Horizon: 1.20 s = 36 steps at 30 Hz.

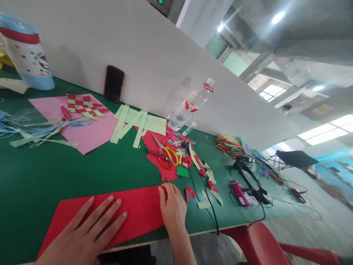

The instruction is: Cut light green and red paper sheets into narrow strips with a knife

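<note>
A long sheet of red paper lies along the table's front edge; whether it is folded I cannot tell. My left hand rests flat on its left half, fingers spread. At the paper's right end, my right hand has its fingers curled over the edge, thumb pressed against them. Just beyond the paper are yellow-handled scissors on a heap of red and pale green scraps. A pale green sheet cut into strips lies farther back. On pink paper sits a red and green woven paper piece.
Along the grey partition stand a blue and white bottle, a phone and a clear plastic bottle. To the right are a black head strap, a purple device, cables and colourful craft sticks. A red chair stands beside the table.
</note>
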Each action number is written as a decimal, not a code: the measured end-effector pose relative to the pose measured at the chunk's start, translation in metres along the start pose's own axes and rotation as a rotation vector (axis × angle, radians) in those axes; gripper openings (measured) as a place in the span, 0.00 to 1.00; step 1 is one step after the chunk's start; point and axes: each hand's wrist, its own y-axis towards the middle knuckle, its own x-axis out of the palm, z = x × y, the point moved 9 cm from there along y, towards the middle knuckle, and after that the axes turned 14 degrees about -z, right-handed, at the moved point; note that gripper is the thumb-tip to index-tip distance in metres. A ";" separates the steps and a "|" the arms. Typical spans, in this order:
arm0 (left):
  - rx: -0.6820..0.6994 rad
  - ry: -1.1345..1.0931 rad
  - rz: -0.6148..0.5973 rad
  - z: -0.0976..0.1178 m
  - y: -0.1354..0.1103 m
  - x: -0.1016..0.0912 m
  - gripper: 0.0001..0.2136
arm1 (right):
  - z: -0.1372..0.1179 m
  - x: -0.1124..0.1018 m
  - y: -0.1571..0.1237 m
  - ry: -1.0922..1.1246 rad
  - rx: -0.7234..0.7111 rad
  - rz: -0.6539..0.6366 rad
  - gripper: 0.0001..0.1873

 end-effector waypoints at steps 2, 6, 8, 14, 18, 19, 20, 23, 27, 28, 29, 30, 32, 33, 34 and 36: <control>0.006 0.010 0.014 0.000 0.000 -0.001 0.38 | 0.002 -0.005 0.000 0.006 0.013 -0.022 0.13; -0.001 0.012 0.022 0.001 -0.003 0.005 0.32 | -0.020 -0.033 -0.011 -0.084 -0.040 0.047 0.23; -0.015 0.005 0.030 0.001 -0.005 0.008 0.32 | -0.053 -0.040 -0.025 -0.082 -0.164 0.089 0.24; 0.052 -0.061 0.058 0.008 -0.004 0.007 0.35 | -0.154 0.004 -0.077 -0.073 -0.575 0.245 0.21; 0.060 -0.068 0.056 0.008 -0.003 0.006 0.33 | -0.158 0.046 -0.086 -0.147 -0.574 0.155 0.19; 0.056 -0.065 0.042 0.007 -0.004 0.009 0.32 | -0.155 0.051 -0.087 -0.160 -0.580 0.120 0.20; 0.054 -0.060 0.029 0.007 -0.005 0.012 0.32 | -0.150 0.052 -0.086 -0.161 -0.577 0.091 0.22; 0.033 -0.047 -0.002 0.004 -0.009 0.021 0.33 | -0.131 0.041 -0.082 -0.130 -0.564 0.065 0.26; -0.021 -0.062 -0.018 -0.001 -0.011 0.022 0.38 | -0.109 0.023 -0.074 -0.122 -0.562 0.057 0.30; -0.031 -0.071 -0.025 -0.001 -0.010 0.021 0.38 | -0.105 0.022 -0.072 -0.125 -0.556 0.041 0.31; -0.036 -0.079 -0.031 -0.001 -0.010 0.021 0.39 | -0.103 0.021 -0.070 -0.131 -0.553 0.025 0.31; -0.040 -0.086 -0.032 0.000 -0.010 0.020 0.39 | -0.101 0.021 -0.069 -0.137 -0.553 0.014 0.30; -0.047 -0.100 -0.028 -0.001 -0.012 0.018 0.39 | -0.100 0.021 -0.068 -0.147 -0.560 0.006 0.30; -0.053 -0.111 -0.026 -0.002 -0.013 0.018 0.40 | -0.100 0.021 -0.068 -0.149 -0.561 0.005 0.32; -0.060 -0.126 -0.020 -0.004 -0.015 0.016 0.41 | -0.101 0.022 -0.068 -0.149 -0.563 -0.003 0.34; -0.072 -0.169 -0.007 -0.010 -0.018 0.013 0.44 | -0.101 0.025 -0.068 -0.143 -0.565 -0.045 0.41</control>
